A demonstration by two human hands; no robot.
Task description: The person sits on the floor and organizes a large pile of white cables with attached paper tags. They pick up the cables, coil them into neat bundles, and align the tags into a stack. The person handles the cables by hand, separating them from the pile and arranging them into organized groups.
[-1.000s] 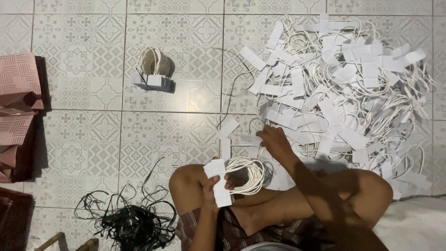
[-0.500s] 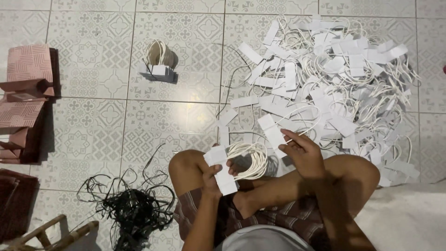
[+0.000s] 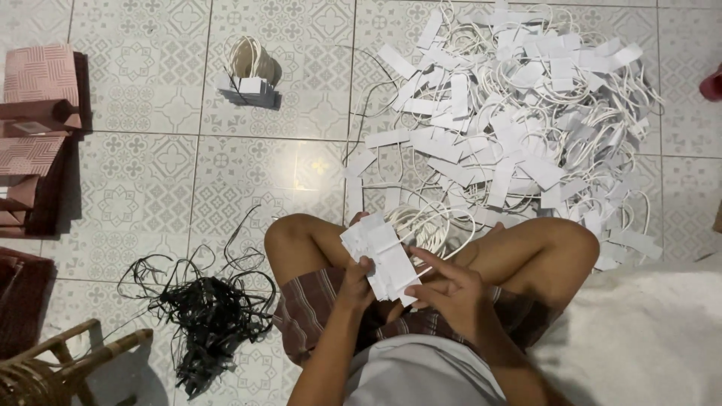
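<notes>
A patterned tile floor (image 3: 150, 173) is carrying everything. A big heap of white card strips with cord loops (image 3: 519, 128) is lying ahead of the person's knees. A tangle of black cord (image 3: 207, 316) is sitting at the left, near pink paper bags (image 3: 37, 105). A small finished bundle (image 3: 252, 75) is standing apart, farther off. The left hand (image 3: 353, 282) is gripping a stack of white cards (image 3: 380, 256) over the lap, white loops hanging beyond. The right hand (image 3: 451, 293) is closing its fingers on the stack's lower edge.
</notes>
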